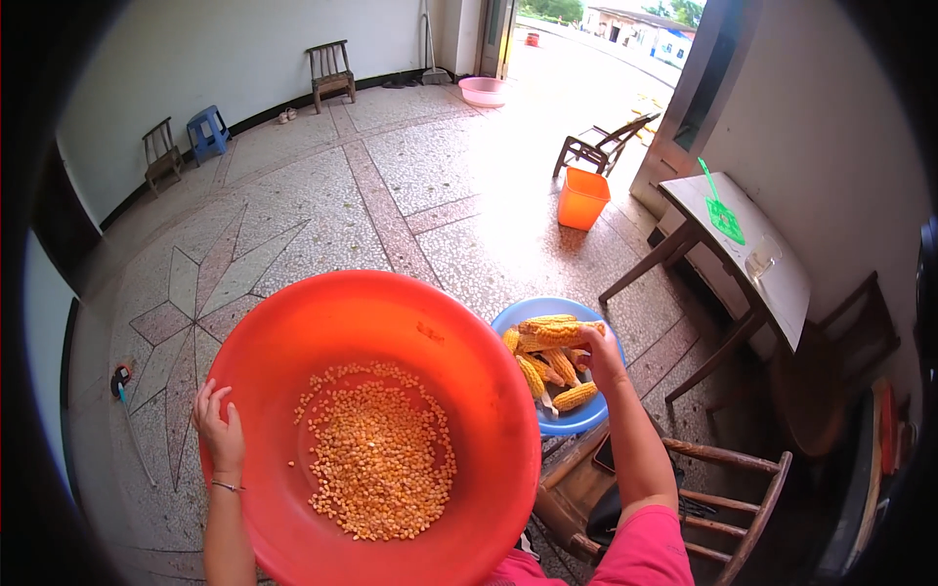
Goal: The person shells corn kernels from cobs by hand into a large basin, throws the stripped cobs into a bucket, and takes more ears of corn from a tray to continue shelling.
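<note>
A large red plastic basin (484, 439) is right in front of me, with loose yellow corn kernels (381, 454) heaped on its bottom. At its left rim, my left hand (220, 432) holds the edge, a thin bracelet around the wrist. My right hand (604, 355) grips one end of a corn cob (560, 334) above a blue plastic basin (586, 423). Several more cobs (575, 396) lie in that blue basin, just right of the red one. Part of the basin's contents is hidden by my hand and the held cob.
A wooden chair (755, 513) stands close on my right, a dark phone (604, 454) on its seat. Beyond it is a table (784, 293) with a green fly swatter (722, 216). An orange bin (582, 198) stands before a folding chair (608, 143) near the doorway. A stick (135, 428) lies left.
</note>
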